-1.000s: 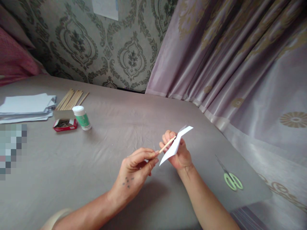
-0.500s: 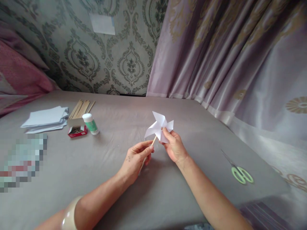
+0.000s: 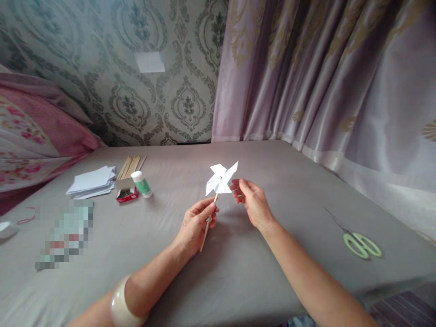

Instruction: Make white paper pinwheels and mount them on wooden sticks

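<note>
The two hands are apart near the middle of the grey cloth [image 3: 299,177]. The left hand [image 3: 195,223] is clamped on the wooden stick [image 3: 205,234] of a white paper pinwheel [image 3: 223,184], thumb and fingers pinching it below the blades; the stick tilts, its lower end towards the near side. The pinwheel stands above the left hand, a small round fastener [image 3: 220,178] at its centre. The right hand [image 3: 254,202], fingers loosely bent and holding nothing, is just beside the pinwheel's right side. At far left lie a bundle of wooden sticks [image 3: 128,167], a stack of white paper [image 3: 91,180], an open red box [image 3: 127,195] and an upright white-capped bottle [image 3: 142,185]; green-handled scissors [image 3: 361,245] lie at right
</note>
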Action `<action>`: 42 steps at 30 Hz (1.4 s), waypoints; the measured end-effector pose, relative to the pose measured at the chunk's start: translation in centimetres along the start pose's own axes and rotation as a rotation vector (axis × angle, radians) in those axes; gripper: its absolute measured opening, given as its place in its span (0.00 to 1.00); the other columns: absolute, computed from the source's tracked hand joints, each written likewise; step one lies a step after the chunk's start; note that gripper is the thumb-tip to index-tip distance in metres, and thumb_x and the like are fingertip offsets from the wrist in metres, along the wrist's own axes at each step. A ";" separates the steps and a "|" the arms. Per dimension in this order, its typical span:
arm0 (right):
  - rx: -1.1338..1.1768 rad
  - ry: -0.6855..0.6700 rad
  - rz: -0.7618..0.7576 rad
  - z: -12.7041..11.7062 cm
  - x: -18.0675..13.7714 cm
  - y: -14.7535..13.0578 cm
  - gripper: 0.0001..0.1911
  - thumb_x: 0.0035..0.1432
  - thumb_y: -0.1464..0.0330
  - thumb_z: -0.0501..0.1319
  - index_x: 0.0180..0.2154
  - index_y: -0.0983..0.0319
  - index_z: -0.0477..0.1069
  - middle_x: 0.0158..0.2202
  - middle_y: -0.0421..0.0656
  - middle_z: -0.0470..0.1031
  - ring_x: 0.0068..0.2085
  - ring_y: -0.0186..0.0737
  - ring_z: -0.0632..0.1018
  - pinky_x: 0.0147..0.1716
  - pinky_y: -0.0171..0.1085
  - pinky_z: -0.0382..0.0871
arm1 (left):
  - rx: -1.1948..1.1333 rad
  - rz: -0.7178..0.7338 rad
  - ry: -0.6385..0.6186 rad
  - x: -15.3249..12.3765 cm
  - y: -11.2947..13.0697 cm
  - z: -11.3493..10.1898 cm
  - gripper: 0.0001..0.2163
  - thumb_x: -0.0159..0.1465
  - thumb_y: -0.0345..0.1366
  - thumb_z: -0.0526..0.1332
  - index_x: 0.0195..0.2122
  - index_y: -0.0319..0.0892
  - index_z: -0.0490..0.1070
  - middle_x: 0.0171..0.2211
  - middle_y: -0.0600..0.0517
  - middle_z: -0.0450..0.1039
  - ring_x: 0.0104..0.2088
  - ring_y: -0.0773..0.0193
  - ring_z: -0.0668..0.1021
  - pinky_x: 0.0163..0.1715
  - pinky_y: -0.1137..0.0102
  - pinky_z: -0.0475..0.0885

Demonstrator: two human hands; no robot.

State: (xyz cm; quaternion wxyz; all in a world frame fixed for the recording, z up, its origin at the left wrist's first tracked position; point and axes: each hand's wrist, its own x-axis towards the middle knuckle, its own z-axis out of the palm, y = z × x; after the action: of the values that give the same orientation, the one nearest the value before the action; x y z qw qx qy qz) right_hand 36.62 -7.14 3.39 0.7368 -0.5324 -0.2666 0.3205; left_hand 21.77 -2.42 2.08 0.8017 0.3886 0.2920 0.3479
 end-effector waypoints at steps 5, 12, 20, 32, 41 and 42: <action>-0.311 0.145 -0.366 -0.5 0.0 -0.2 0.13 0.56 0.62 0.59 0.41 0.62 0.70 0.32 0.42 0.74 0.29 0.33 0.72 0.27 0.33 0.66 | 0.011 0.012 0.036 0.0 0.1 0.0 0.19 0.42 0.36 0.74 0.36 0.37 0.77 0.25 0.53 0.72 0.20 0.74 0.70 0.18 0.77 0.62; -0.724 0.064 -0.620 -1.2 0.4 0.5 0.20 0.55 0.76 0.51 0.49 0.61 0.69 0.37 0.45 0.72 0.34 0.36 0.74 0.30 0.35 0.69 | 0.016 0.057 0.004 -0.6 0.3 0.5 0.16 0.44 0.33 0.72 0.35 0.36 0.77 0.24 0.54 0.71 0.20 0.74 0.69 0.18 0.77 0.62; -0.712 0.102 -0.716 -0.4 -0.6 0.1 0.13 0.53 0.78 0.51 0.37 0.61 0.71 0.36 0.45 0.73 0.33 0.36 0.75 0.28 0.34 0.69 | -0.057 0.013 0.034 -0.2 0.7 0.2 0.16 0.46 0.32 0.71 0.36 0.35 0.75 0.26 0.53 0.72 0.21 0.75 0.70 0.19 0.79 0.63; -1.073 0.079 -0.591 -2.8 0.9 -0.2 0.14 0.47 0.78 0.52 0.32 0.62 0.74 0.35 0.47 0.76 0.38 0.44 0.74 0.41 0.42 0.69 | 0.756 -0.065 -0.074 0.1 0.5 -1.1 0.10 0.55 0.33 0.59 0.37 0.37 0.72 0.20 0.55 0.69 0.17 0.69 0.71 0.18 0.74 0.66; -1.096 -0.129 -0.392 -3.5 1.0 -0.6 0.10 0.52 0.74 0.56 0.32 0.61 0.76 0.34 0.43 0.78 0.33 0.37 0.76 0.37 0.36 0.68 | 1.204 0.218 -0.083 0.2 1.8 -1.6 0.11 0.55 0.35 0.57 0.35 0.41 0.77 0.27 0.51 0.77 0.29 0.62 0.75 0.30 0.72 0.66; -1.072 -0.159 -0.380 -3.4 1.0 -0.5 0.09 0.53 0.72 0.57 0.31 0.60 0.76 0.34 0.43 0.78 0.32 0.36 0.76 0.36 0.36 0.68 | 1.175 0.221 -0.085 0.2 1.7 -1.6 0.10 0.54 0.35 0.58 0.34 0.41 0.78 0.26 0.51 0.76 0.28 0.62 0.75 0.29 0.72 0.66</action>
State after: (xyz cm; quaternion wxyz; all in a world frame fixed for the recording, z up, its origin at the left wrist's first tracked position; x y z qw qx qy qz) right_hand 39.80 -8.59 2.94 0.3862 -0.7487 -0.5372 0.0414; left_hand 20.14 -0.81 2.60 0.4225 0.8086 0.3609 0.1937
